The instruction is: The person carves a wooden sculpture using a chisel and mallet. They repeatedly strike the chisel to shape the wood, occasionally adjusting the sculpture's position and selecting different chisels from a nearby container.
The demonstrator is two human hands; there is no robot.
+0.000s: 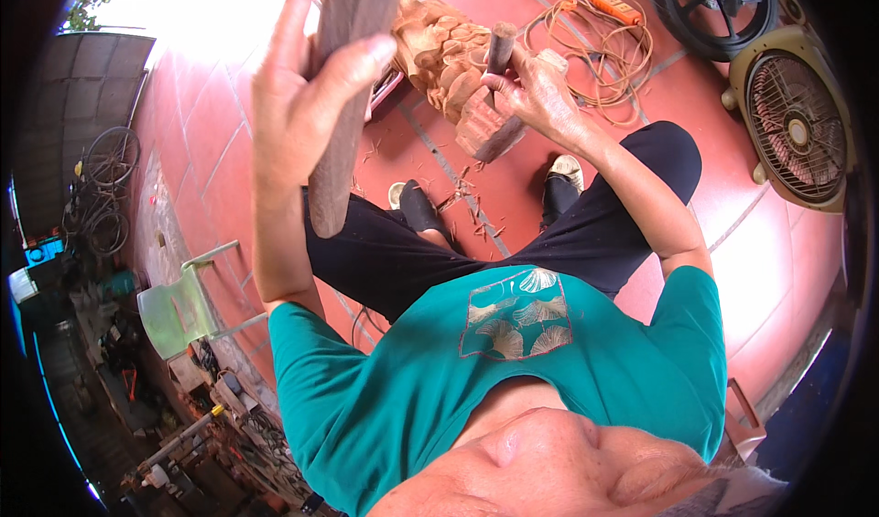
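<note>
My left hand (307, 114) is raised and grips a long, flat, dark wooden bar (331, 155), the thumb laid across its face and the fingers partly hidden behind it. Ahead of me stands a carved wooden piece (444, 54) with scale-like relief and a blockier end (490, 128) toward me. At that end my right hand (540, 96) is closed round a short, round wooden handle (501, 48). What lies below the handle is hidden by my fingers and the wood. The bar is apart from the handle.
Wood shavings (472, 201) litter the red tiled floor between my shoes. An orange power tool (612, 6) with a coiled cord (595, 68) lies beyond my right hand. A box fan (797, 123) and a black wheel (714, 9) stand right; a green chair (179, 311) is left.
</note>
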